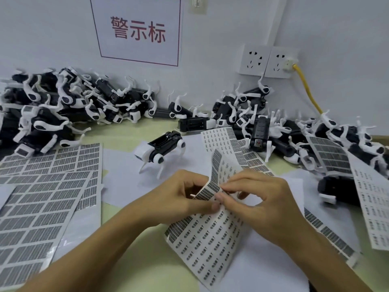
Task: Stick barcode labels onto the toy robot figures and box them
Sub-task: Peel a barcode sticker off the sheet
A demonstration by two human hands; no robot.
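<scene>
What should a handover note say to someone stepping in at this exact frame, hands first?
Left hand: pinches the bent label sheet near its fold.
Right hand: fingertips pinch at a label on the same sheet, apparently peeling one.
One toy robot figure stands upright on white paper just beyond the hands. More figures lie heaped along the wall in a left pile and a right pile.
Spare label sheets lie flat at left.
Done: cannot tell which figures carry labels.
Left: label figures and box them; no box is in view.
</scene>
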